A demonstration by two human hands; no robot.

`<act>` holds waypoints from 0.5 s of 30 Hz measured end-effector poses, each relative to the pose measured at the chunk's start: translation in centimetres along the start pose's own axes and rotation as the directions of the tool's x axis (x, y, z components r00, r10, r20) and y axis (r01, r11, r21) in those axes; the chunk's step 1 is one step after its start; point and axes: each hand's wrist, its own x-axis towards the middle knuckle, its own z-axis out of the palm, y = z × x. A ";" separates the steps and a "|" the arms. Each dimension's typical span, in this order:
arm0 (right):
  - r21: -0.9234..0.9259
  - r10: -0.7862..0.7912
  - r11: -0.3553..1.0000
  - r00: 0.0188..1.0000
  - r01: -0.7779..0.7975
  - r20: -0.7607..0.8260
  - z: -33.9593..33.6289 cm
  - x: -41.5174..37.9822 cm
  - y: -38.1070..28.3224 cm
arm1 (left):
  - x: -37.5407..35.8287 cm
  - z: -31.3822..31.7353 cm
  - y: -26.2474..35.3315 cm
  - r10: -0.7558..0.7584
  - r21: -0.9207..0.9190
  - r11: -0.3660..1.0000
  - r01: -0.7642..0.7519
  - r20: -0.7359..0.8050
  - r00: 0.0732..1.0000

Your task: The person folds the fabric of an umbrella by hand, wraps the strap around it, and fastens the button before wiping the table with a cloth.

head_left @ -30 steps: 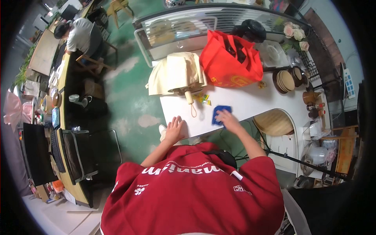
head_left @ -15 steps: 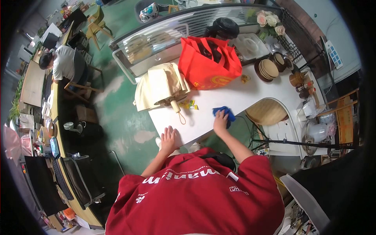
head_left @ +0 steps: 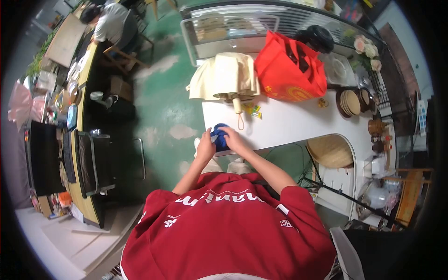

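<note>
A crumpled dark-blue cloth is bunched at the near left corner of the white desk. My left hand grips its left side, fingers curled against it. From the right, my right hand has its fingers closed on the same cloth. Just beyond the hands lies a cream folding umbrella, partly spread, its handle and wrist loop pointing toward me. Small yellow-green packets sit beside the handle.
A red tote bag stands behind the umbrella, against the low partition. Stacked wooden dishes and pale roses are farther right. The desk has a curved cutout on its near side. A person sits at another desk, far left.
My right hand has brought the blue cloth leftward to the desk's corner. My left hand, earlier flat on the desk edge, now grips the cloth too. The view has shifted.
</note>
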 end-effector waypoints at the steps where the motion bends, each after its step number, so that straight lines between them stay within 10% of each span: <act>1: -0.065 -0.047 0.997 0.996 0.042 -0.082 -0.1 -0.2 -0.3 | -0.5 -0.9 0.1 -0.016 0.003 1.000 0.016 -0.015 1.000; 7: -0.693 -0.292 0.650 0.944 0.312 0.151 -0.3 -1.7 -1.2 | -3.7 1.2 -2.6 0.108 0.127 0.987 -0.095 -0.098 0.989; 9: -0.706 -0.261 0.624 0.941 0.335 0.216 0.9 -3.0 0.5 | -4.1 2.1 -2.1 -0.062 0.072 0.996 0.051 0.162 0.985; 11: -0.689 -0.214 0.644 0.943 0.333 0.256 1.3 -3.5 1.2 | -4.5 5.1 -4.6 0.039 0.169 0.984 -0.061 0.133 0.990; 15: -0.681 -0.209 0.632 0.927 0.371 0.311 0.3 -1.8 0.4 | -2.7 3.0 -3.2 -0.099 -0.244 0.962 0.122 0.104 0.990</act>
